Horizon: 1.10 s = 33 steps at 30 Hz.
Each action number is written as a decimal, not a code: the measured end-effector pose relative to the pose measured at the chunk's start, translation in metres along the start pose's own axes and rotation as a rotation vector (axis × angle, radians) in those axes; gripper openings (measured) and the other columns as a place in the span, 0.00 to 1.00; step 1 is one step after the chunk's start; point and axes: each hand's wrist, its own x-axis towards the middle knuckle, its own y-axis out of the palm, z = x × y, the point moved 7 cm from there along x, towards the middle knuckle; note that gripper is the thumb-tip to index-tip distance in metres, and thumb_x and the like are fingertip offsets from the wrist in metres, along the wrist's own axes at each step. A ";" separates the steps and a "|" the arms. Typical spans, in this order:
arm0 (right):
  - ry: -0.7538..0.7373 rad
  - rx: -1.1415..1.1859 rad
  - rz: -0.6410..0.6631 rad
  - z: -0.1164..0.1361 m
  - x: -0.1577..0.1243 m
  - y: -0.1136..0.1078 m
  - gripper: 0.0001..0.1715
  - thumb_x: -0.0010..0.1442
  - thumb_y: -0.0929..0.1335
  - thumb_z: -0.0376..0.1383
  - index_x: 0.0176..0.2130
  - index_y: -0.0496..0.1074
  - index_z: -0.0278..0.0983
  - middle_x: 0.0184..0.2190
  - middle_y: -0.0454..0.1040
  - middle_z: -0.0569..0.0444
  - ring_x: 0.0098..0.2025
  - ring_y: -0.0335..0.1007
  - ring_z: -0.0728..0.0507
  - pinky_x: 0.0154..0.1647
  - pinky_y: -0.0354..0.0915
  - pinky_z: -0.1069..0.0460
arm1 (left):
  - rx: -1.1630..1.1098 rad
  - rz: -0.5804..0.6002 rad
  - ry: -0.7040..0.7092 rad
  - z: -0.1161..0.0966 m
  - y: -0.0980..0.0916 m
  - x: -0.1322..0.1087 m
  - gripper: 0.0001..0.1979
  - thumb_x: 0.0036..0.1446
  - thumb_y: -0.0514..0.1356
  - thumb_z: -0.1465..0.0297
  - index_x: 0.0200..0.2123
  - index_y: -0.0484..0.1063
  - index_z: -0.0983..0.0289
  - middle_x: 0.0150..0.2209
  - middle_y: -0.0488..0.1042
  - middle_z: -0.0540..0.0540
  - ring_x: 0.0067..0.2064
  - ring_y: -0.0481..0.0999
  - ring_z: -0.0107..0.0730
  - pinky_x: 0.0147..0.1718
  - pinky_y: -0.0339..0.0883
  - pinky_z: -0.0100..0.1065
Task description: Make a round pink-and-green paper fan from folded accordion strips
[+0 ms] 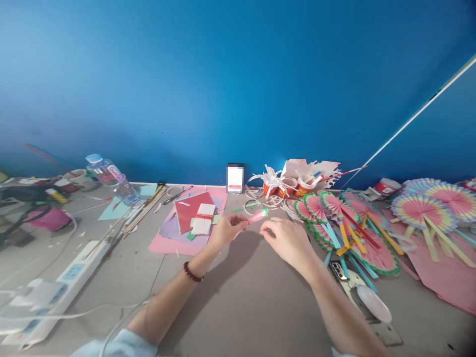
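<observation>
My left hand (227, 229) pinches a small folded strip of pink and green paper (258, 216) and holds it just above the grey table (238, 297). A dark red bead bracelet sits on that wrist. My right hand (286, 239) is beside the strip's green end with its fingers curled toward it; I cannot tell whether they touch it. Left of my hands lies a stack of pink, purple and red paper sheets (188, 218) with white pieces on top.
Pleated pink-and-green paper fans (342, 223) with coloured stick handles pile up on the right, larger pastel ones (431, 208) beyond. Red paper cups (286, 186) stand by the blue wall. A water bottle (111, 178), wooden sticks (141, 213), scissors and a white power strip (55, 292) lie left.
</observation>
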 end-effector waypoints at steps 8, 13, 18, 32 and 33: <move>-0.016 -0.013 -0.014 -0.005 0.006 0.004 0.10 0.57 0.64 0.31 0.29 0.74 0.41 0.29 0.76 0.58 0.29 0.69 0.49 0.26 0.49 0.54 | -0.239 -0.014 -0.100 0.014 -0.002 0.003 0.15 0.41 0.68 0.60 0.28 0.78 0.66 0.25 0.76 0.55 0.27 0.72 0.30 0.26 0.61 0.29; -0.014 -0.025 0.005 -0.006 0.007 0.004 0.09 0.56 0.64 0.31 0.29 0.74 0.41 0.28 0.75 0.59 0.28 0.67 0.50 0.26 0.49 0.54 | -0.329 0.018 -0.142 0.009 0.002 0.000 0.16 0.40 0.68 0.58 0.25 0.76 0.66 0.24 0.74 0.53 0.23 0.67 0.24 0.21 0.56 0.26; 0.007 -0.014 0.024 -0.009 0.007 0.003 0.09 0.54 0.64 0.30 0.28 0.73 0.41 0.28 0.75 0.59 0.29 0.67 0.50 0.27 0.50 0.55 | -0.336 0.015 -0.170 0.007 0.003 -0.002 0.16 0.39 0.69 0.58 0.26 0.76 0.66 0.25 0.75 0.53 0.23 0.67 0.24 0.21 0.56 0.25; -0.036 0.055 0.007 -0.009 0.008 0.003 0.09 0.54 0.63 0.31 0.28 0.72 0.40 0.30 0.75 0.58 0.30 0.68 0.49 0.28 0.51 0.55 | -0.449 0.020 -0.172 0.000 0.009 -0.010 0.15 0.42 0.68 0.60 0.25 0.75 0.67 0.24 0.72 0.51 0.21 0.63 0.20 0.18 0.53 0.24; -0.034 0.067 0.007 -0.010 0.009 0.002 0.09 0.54 0.63 0.31 0.28 0.72 0.40 0.30 0.75 0.58 0.30 0.68 0.49 0.28 0.51 0.55 | -0.461 0.023 -0.179 0.001 0.009 -0.010 0.15 0.42 0.68 0.60 0.26 0.75 0.67 0.24 0.72 0.51 0.21 0.63 0.19 0.18 0.53 0.24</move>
